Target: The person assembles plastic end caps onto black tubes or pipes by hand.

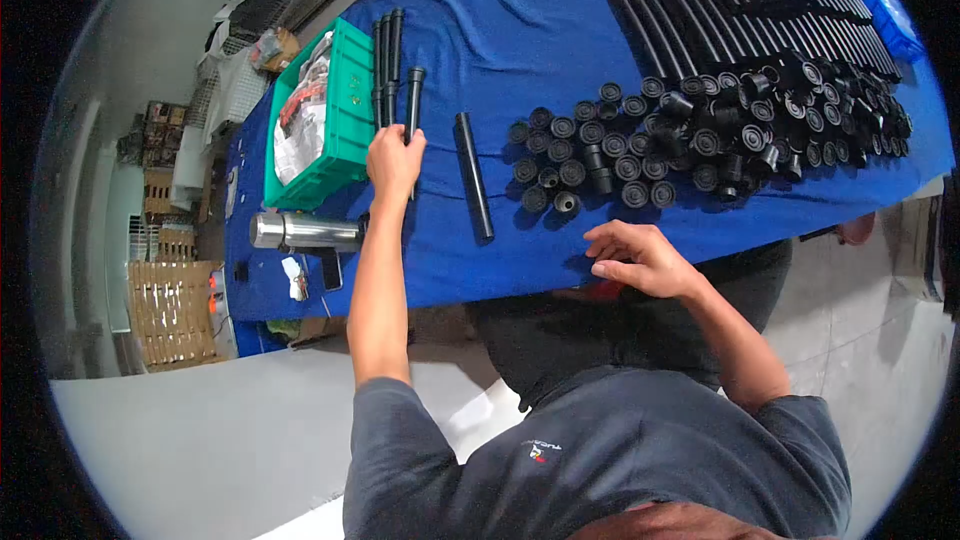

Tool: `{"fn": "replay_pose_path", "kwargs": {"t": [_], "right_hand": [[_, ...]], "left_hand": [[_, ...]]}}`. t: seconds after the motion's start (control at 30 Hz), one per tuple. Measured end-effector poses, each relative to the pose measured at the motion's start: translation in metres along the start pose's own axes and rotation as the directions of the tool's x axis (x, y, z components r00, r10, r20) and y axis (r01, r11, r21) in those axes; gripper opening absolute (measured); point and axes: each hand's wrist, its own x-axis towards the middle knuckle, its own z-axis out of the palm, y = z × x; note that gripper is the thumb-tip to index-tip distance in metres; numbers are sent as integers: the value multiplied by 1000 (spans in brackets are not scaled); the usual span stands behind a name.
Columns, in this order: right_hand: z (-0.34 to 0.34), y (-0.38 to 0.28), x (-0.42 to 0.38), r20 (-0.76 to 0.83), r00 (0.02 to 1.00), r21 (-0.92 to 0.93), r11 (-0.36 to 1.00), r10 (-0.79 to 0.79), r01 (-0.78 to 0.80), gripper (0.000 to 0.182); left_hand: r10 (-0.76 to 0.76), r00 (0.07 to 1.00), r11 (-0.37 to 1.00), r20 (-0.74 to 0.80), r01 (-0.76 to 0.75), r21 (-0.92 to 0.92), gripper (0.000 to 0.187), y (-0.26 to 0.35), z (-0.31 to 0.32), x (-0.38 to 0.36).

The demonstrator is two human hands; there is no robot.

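Here, black tube point(414, 95) in left grip point(395, 158), lengthwise outward, wide end farthest

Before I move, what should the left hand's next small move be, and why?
I'd probably ease the capped black tube left toward the similar tubes beside the green crate, then release it. The left hand has it by the near end, and its capped end sits slightly apart from theirs. The right hand is open.

"And the cloth point(530, 50)?" "Matt blue fabric, softly wrinkled!" "The flask point(300, 231)?" "That was shiny, smooth metal!" "The crate point(345, 105)?" "Green plastic, that one!" "And the tubes point(690, 10)?" "Black, smooth, with a faint gloss!"
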Motion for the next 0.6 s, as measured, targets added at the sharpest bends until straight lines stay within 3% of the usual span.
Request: {"fn": "replay_pose_path", "kwargs": {"t": [0.23, 0.6], "right_hand": [[2, -8, 1, -44, 999, -49, 998, 25, -27, 35], [5, -4, 1, -57, 995, 9, 996, 86, -86, 32]], "left_hand": [[-120, 989, 968, 81, 99, 228, 37, -18, 40, 38], [-215, 968, 945, 125, 175, 275, 36, -21, 34, 39]]}}
